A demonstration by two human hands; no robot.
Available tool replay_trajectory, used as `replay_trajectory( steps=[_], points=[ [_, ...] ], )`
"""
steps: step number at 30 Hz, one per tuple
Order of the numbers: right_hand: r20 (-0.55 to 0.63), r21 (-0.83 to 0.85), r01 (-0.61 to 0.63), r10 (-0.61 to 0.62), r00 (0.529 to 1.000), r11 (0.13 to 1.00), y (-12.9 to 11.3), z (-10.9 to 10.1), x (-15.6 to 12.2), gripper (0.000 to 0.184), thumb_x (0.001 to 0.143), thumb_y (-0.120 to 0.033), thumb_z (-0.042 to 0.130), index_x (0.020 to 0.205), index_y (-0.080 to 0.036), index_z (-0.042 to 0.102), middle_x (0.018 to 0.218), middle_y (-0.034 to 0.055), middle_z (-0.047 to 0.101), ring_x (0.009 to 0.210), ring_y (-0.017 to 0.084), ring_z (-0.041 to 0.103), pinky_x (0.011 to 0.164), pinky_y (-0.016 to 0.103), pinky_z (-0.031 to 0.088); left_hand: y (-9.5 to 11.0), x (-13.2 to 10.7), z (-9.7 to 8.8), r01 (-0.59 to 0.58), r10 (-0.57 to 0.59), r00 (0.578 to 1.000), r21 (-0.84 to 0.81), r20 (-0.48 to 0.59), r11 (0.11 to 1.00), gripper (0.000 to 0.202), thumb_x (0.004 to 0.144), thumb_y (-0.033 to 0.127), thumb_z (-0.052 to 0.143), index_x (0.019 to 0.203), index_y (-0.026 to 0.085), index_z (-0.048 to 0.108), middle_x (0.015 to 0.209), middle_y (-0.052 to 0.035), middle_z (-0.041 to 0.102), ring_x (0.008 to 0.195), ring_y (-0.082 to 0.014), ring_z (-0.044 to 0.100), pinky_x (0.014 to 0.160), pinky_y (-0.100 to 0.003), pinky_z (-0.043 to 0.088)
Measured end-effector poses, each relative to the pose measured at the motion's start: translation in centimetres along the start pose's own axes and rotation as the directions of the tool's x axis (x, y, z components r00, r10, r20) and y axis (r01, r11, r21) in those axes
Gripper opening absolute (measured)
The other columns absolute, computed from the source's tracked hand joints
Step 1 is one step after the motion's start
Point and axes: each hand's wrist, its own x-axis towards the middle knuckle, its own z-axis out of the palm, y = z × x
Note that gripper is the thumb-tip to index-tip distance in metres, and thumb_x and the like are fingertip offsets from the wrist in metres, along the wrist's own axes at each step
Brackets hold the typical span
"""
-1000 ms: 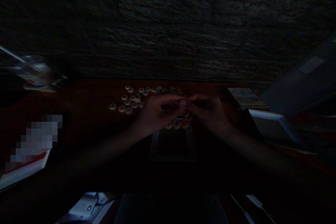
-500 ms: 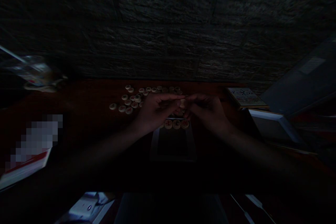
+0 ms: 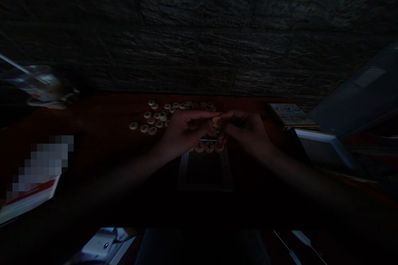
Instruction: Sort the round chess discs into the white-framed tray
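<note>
My left hand [image 3: 186,130] and my right hand [image 3: 245,132] meet above a dark wooden table [image 3: 102,112]. Their fingertips close together on a small round game piece [image 3: 217,122], pale and partly hidden. Left of my left hand lies a loose cluster of round chess-like discs [image 3: 158,121] with red markings. Below my fingers, a row of 3 similar discs [image 3: 209,146] sits at the top of a dark, pale-edged flat frame [image 3: 205,169].
A rough stone wall [image 3: 199,37] rises behind the table. A glass object [image 3: 40,85] stands far left. A printed box [image 3: 291,115] and a white-edged frame [image 3: 323,151] lie to the right. A red-and-white book [image 3: 27,203] sits lower left, partly pixelated. White cables [image 3: 298,244] run along the bottom.
My left fingers have stretched out further, and the pale piece now shows more clearly between my fingertips. The discs on the table have not visibly moved.
</note>
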Motion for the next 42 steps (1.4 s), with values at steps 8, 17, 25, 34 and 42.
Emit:
replay_trajectory(
  steps=[8, 17, 25, 34, 42],
  points=[
    [0.003, 0.036, 0.002, -0.002, 1.0, 0.999, -0.23, 0.04, 0.01, 0.031, 0.071, -0.044, 0.091, 0.081, -0.018, 0.078, 0.071, 0.0021, 0.076, 0.051, 0.012, 0.067, 0.047, 0.023, 0.056, 0.04, -0.09, 0.25, -0.061, 0.06, 0.997, 0.008, 0.043, 0.998, 0.029, 0.086, 0.023, 0.08, 0.114, 0.018, 0.079, 0.104, -0.0083, 0.082, 0.09, -0.0201, 0.079, 0.084, -0.031, 0.065],
    [-0.002, 0.036, -0.051, 0.052, 0.999, 0.998, -0.06, 0.19, 0.02, 0.037, 0.067, -0.048, 0.093, 0.076, -0.018, 0.075, 0.064, 0.0008, 0.074, 0.047, 0.012, 0.066, 0.044, 0.022, 0.055, -0.4, -0.46, 0.31, -0.065, 0.061, 0.996, 0.056, 0.061, 0.996, 0.033, 0.084, 0.025, 0.082, 0.117, 0.019, 0.078, 0.102, -0.0078, 0.082, 0.091, -0.0217, 0.079, 0.082, -0.032, 0.065],
    [0.017, 0.012, -0.03, 0.03, 0.999, 0.999, -0.39, 0.18, 0.05, 0.037, 0.077, -0.055, 0.084, 0.081, -0.019, 0.079, 0.068, 0.0023, 0.075, 0.053, 0.012, 0.068, 0.049, 0.023, 0.057, -0.01, 0.07, 0.25, 0.042, -0.043, 0.999, -0.062, -0.013, 0.997, 0.026, 0.086, 0.032, 0.08, 0.108, 0.02, 0.082, 0.098, -0.0071, 0.083, 0.086, -0.022, 0.08, 0.08, -0.034, 0.067],
    [0.0, 0.026, -0.015, 0.015, 1.0, 1.0, -0.2, -0.01, 0.02, 0.028, 0.072, -0.042, 0.091, 0.082, -0.019, 0.08, 0.07, 0.0025, 0.077, 0.053, 0.012, 0.068, 0.048, 0.022, 0.056, 0.07, -0.09, 0.2, 0.015, -0.015, 1.0, 0.007, -0.01, 1.0, 0.023, 0.091, 0.027, 0.073, 0.112, 0.022, 0.081, 0.095, -0.0064, 0.083, 0.081, -0.02, 0.08, 0.076, -0.031, 0.066],
    [0.015, -0.008, 0.062, -0.062, 0.998, 0.998, 0.2, -0.26, 0.18, 0.028, 0.072, -0.039, 0.09, 0.09, -0.02, 0.079, 0.079, 0.0028, 0.079, 0.061, 0.014, 0.07, 0.058, 0.027, 0.059, -0.09, 0.26, 0.13, 0.06, -0.062, 0.997, -0.049, -0.043, 0.997, 0.025, 0.09, 0.032, 0.075, 0.11, 0.019, 0.08, 0.106, -0.0083, 0.082, 0.082, -0.0199, 0.079, 0.078, -0.032, 0.066]
  ],
)
